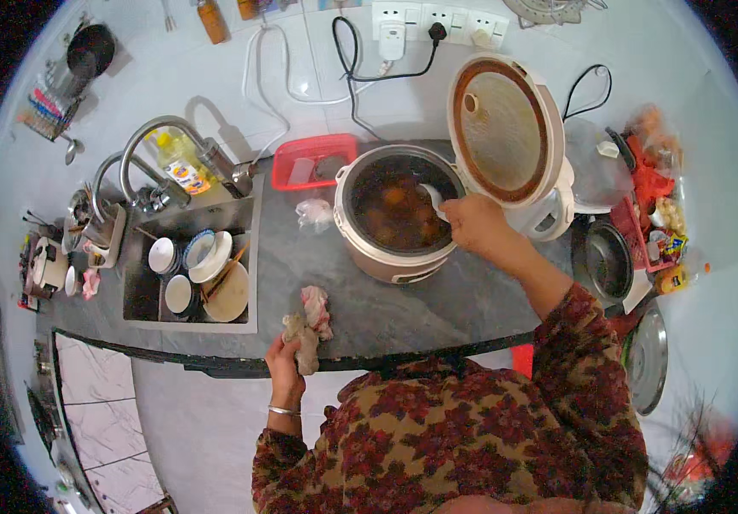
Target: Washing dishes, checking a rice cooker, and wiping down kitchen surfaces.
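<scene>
An electric rice cooker (394, 260) stands on the grey countertop with its lid (507, 135) raised. Dark brown liquid with several rounded brown pieces (398, 205) fills part of its pot. My right hand (478, 225) grips a white spoon or ladle (433, 199) at the pot's right side; the utensil's lower end reaches into the pot. At the counter's front edge, my left hand (285, 363) holds a crumpled greyish cloth (304, 344). Touching or close beside that cloth lies a pink and white cloth (316, 311).
Left of the cooker are a red plastic basket (282, 167), a clear plastic bag (314, 213) and a steel sink (254, 270) with bowls, plates and chopsticks. A faucet (166, 119) arches over it. A black pan (606, 260) and pink basket (635, 234) are on the right.
</scene>
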`<state>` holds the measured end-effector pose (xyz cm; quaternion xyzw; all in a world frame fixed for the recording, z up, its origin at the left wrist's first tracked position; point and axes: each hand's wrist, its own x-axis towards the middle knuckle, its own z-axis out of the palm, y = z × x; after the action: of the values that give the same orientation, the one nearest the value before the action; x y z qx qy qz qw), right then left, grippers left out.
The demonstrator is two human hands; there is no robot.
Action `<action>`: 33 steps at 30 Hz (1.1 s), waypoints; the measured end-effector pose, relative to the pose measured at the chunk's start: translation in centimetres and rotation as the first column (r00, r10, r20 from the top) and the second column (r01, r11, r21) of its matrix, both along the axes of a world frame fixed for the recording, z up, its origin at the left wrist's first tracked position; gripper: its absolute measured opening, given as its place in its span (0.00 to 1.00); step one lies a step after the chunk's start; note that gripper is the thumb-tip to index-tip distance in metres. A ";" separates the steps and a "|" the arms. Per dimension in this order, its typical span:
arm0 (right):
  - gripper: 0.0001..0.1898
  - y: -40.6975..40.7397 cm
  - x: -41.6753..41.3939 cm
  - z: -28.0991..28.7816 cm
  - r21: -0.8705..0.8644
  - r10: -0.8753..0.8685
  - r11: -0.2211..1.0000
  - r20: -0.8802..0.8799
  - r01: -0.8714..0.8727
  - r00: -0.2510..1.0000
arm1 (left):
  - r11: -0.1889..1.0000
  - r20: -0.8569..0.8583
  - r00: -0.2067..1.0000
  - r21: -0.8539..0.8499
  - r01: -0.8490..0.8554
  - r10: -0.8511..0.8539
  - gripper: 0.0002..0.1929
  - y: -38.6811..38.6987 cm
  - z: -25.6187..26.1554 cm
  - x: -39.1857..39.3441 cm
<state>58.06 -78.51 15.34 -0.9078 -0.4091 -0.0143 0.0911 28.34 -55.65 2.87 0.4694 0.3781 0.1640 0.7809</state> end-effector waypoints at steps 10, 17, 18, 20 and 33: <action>0.10 -2.1 -0.6 -1.3 0.477 0.094 0.850 -0.555 0.224 0.827 | 1.000 -0.045 0.999 -0.016 -0.017 0.017 0.16 -0.4 0.2 0.8; 0.10 -1.0 -0.6 -2.3 0.487 0.230 0.783 -0.804 0.386 0.549 | 0.998 -0.034 0.999 -0.043 -0.039 0.038 0.16 -0.7 0.3 1.2; 0.10 -0.7 -0.7 -2.2 0.488 0.231 0.783 -0.804 0.387 0.547 | 0.998 -0.035 0.999 -0.042 -0.040 0.038 0.16 -0.7 0.3 1.2; 0.10 0.1 -1.2 -1.5 0.440 0.217 0.776 -0.858 0.451 0.465 | 0.998 -0.041 0.999 -0.041 -0.038 0.036 0.16 -0.5 0.1 1.0; 0.10 1.3 -0.6 -0.9 0.619 0.206 0.779 -0.407 0.103 0.890 | 0.999 -0.028 0.999 -0.021 -0.046 0.045 0.15 0.2 -0.8 0.3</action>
<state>57.48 -77.23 14.45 -0.7913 -0.3734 0.0652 0.4798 28.61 -55.47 2.09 0.4544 0.4013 0.1711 0.7767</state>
